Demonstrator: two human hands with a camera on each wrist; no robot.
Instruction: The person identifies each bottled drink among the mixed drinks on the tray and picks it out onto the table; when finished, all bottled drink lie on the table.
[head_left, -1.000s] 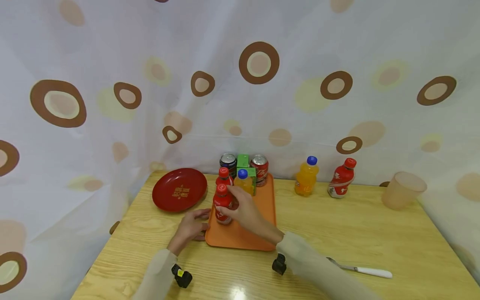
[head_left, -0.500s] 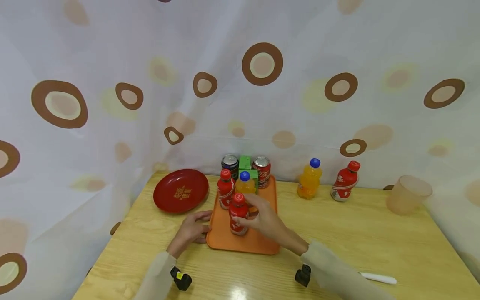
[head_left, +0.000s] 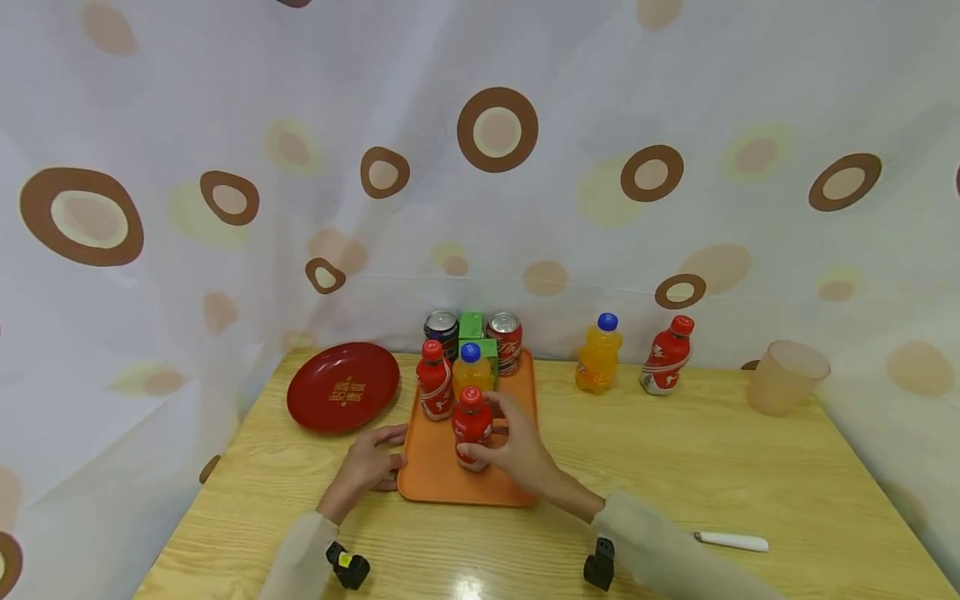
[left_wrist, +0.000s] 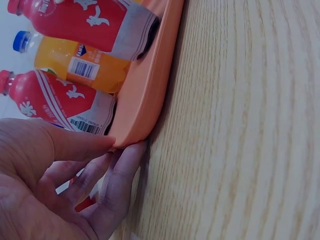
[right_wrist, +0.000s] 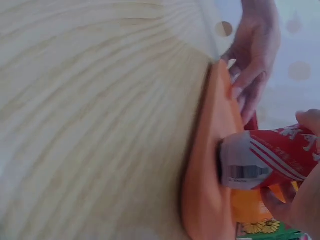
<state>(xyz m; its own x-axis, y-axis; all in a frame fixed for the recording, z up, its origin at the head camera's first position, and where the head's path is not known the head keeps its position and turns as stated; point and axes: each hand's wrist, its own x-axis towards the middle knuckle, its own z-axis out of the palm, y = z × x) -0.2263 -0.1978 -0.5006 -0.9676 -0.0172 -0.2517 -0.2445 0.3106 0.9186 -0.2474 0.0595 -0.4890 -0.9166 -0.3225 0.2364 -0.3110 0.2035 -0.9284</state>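
An orange tray (head_left: 431, 479) lies on the table, and my left hand (head_left: 363, 467) holds its left edge. In the left wrist view the thumb (left_wrist: 82, 145) is on the rim, with the fingers against the side below. My right hand (head_left: 521, 450) grips a red-labelled drink bottle (head_left: 471, 425), upright near the tray's front. In the right wrist view the bottle's base (right_wrist: 237, 162) sits at the tray's surface. Behind it stand another red bottle (head_left: 435, 385) and an orange soda bottle (head_left: 467, 371) with a blue cap. Part of the soda bottle is hidden.
At the tray's back are a dark can (head_left: 442, 331), green cartons (head_left: 472, 325) and a red can (head_left: 505, 337). A red plate (head_left: 318, 400) lies left. Rightward are another soda bottle (head_left: 597, 358), a red bottle (head_left: 667, 358), a cup (head_left: 783, 383) and a white-handled utensil (head_left: 735, 542).
My right hand has moved the red bottle right and toward the front of the tray, away from the other red bottle. My left hand stays at the tray's edge. The head view has shifted slightly.
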